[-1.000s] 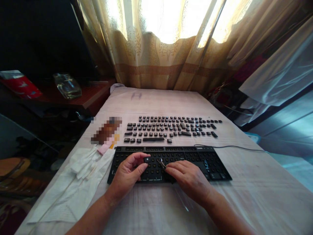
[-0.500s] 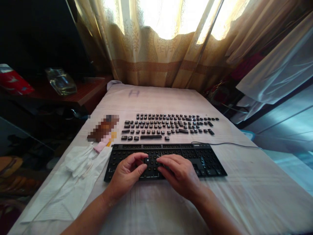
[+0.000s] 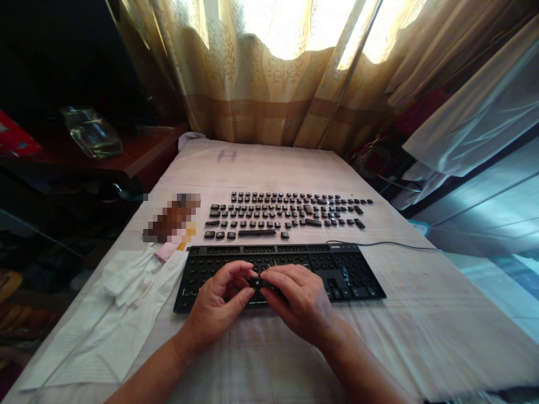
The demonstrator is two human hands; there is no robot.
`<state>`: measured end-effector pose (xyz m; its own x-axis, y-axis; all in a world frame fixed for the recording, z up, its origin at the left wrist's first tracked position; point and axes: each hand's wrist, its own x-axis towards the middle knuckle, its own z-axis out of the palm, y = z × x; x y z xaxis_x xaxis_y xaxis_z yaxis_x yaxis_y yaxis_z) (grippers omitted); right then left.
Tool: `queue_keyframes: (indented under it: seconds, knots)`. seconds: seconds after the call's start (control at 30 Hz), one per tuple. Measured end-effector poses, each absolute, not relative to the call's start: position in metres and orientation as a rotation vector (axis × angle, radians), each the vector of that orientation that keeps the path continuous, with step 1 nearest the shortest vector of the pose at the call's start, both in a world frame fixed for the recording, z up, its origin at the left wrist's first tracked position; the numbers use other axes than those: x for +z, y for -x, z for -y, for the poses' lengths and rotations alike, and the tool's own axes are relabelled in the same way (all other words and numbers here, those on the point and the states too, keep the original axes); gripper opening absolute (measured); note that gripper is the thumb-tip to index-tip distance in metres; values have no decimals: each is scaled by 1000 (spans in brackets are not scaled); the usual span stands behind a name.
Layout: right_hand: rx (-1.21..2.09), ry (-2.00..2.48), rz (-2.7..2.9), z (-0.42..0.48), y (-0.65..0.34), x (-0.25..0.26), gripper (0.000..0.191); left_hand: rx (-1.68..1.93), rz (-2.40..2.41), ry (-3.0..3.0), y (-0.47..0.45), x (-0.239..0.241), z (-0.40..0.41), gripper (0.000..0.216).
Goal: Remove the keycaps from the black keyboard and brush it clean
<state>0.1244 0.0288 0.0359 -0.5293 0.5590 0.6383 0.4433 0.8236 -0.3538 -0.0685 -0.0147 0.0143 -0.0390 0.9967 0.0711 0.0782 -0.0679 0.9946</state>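
Note:
A black keyboard base (image 3: 337,269) with its keys taken off lies across the cloth-covered table. Over its lower middle, my left hand (image 3: 214,306) pinches a small black keycap (image 3: 254,281) between thumb and fingers. My right hand (image 3: 301,303) is closed just to the right, its fingertips meeting the same keycap; a thin wire tool (image 3: 273,264) sticks up from behind its fingers. Rows of loose black keycaps (image 3: 286,212) lie on the cloth beyond the keyboard.
White paper towels and a folded cloth (image 3: 126,292) lie left of the keyboard, with a pixelated object (image 3: 170,224) behind them. The keyboard cable (image 3: 391,244) runs off to the right. A side shelf with a glass jar (image 3: 90,132) stands at left; curtains hang behind.
My right hand has slid left to meet my left hand at the keycap. The view has shifted, so the keyboard and keycaps sit a little higher and further left in the picture.

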Motion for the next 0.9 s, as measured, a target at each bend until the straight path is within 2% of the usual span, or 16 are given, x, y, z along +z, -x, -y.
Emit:
queue_keyframes:
  seconds: [0.27, 0.57, 0.9]
  knots:
    - [169, 864, 2155, -63, -151, 43, 12, 1306, -1335, -1475, 72, 14, 13, 38]
    - [531, 1581, 2231, -147, -200, 41, 14, 1349, -1436, -1583, 74, 12, 9, 33]
    - [706, 1649, 2263, -162, -192, 29, 16, 1347, -1456, -1670, 76, 10, 8, 32]
